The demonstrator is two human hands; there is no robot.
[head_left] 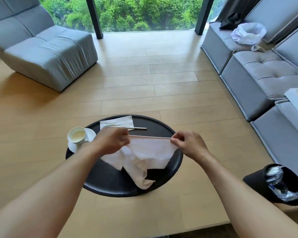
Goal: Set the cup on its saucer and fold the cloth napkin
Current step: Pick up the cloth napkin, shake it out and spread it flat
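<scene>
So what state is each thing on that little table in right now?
cup: upright on its saucer, holds pale liquid
cloth napkin: unfolded, top edge stretched, rest draped on table
left hand: pinching one napkin corner
right hand: pinching the other corner
paper napkin: lying flat

A home lounge: grey sofa [265, 78] at 2 o'clock, armchair [46, 48] at 10, wood floor [144, 83], garden window [144, 12] at 12
</scene>
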